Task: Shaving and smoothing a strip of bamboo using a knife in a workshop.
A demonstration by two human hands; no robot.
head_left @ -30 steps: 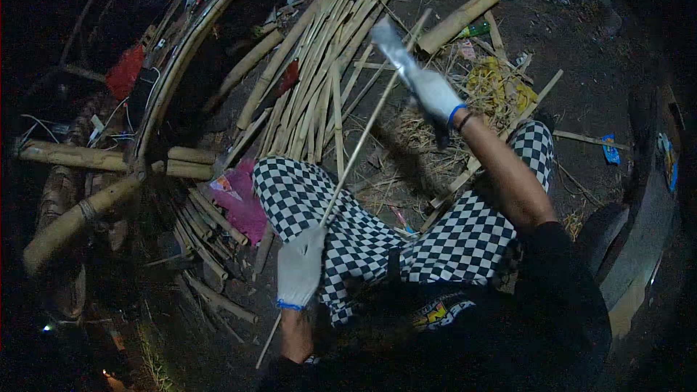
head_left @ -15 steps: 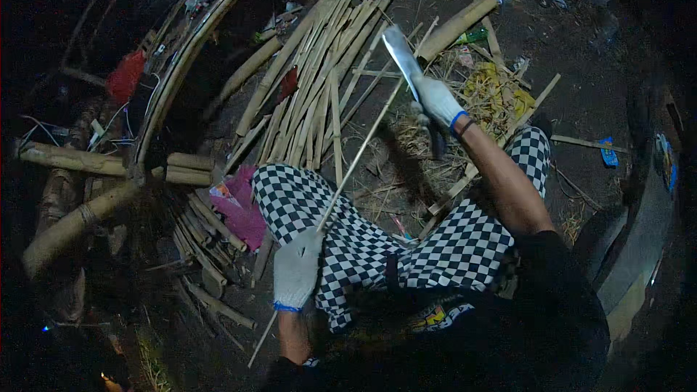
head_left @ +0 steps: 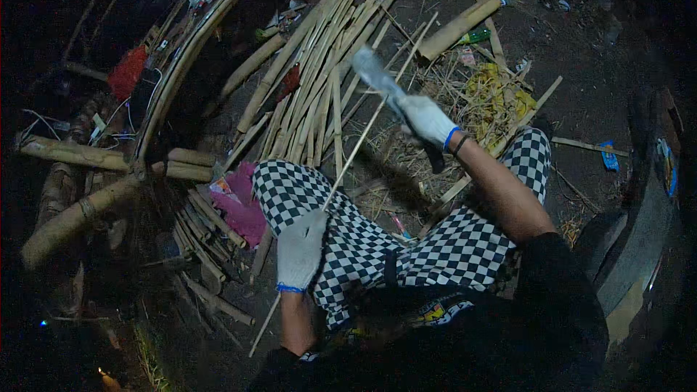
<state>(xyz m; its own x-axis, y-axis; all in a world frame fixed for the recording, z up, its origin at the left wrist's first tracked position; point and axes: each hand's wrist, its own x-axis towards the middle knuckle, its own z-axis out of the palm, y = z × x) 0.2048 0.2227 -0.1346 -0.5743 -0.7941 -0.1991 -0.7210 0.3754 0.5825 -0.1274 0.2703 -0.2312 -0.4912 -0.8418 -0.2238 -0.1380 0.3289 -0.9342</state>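
Observation:
My left hand (head_left: 301,247), in a white knitted glove, is closed round a long thin bamboo strip (head_left: 353,155) above the checkered trousers (head_left: 287,189). The strip slants from below the left wrist up toward the far right. Gloved in white too, my right hand (head_left: 428,122) grips a broad-bladed machete (head_left: 375,75). Its blade is blurred by motion and crosses the strip's upper part; the dark handle end sticks out below the fist. Whether blade and strip touch, I cannot tell.
Split bamboo strips (head_left: 308,80) lie piled beyond my left knee. A thick bamboo pole (head_left: 461,27) rests at the far right, near shavings and yellow plastic (head_left: 501,94). On the left stand a curved frame (head_left: 185,51) and bamboo poles (head_left: 76,154). A purple cloth (head_left: 243,207) lies beside the knee.
The machete has swung to the left and toward me, and the right hand has come slightly nearer. My left hand has shifted a little forward, still on the bamboo strip.

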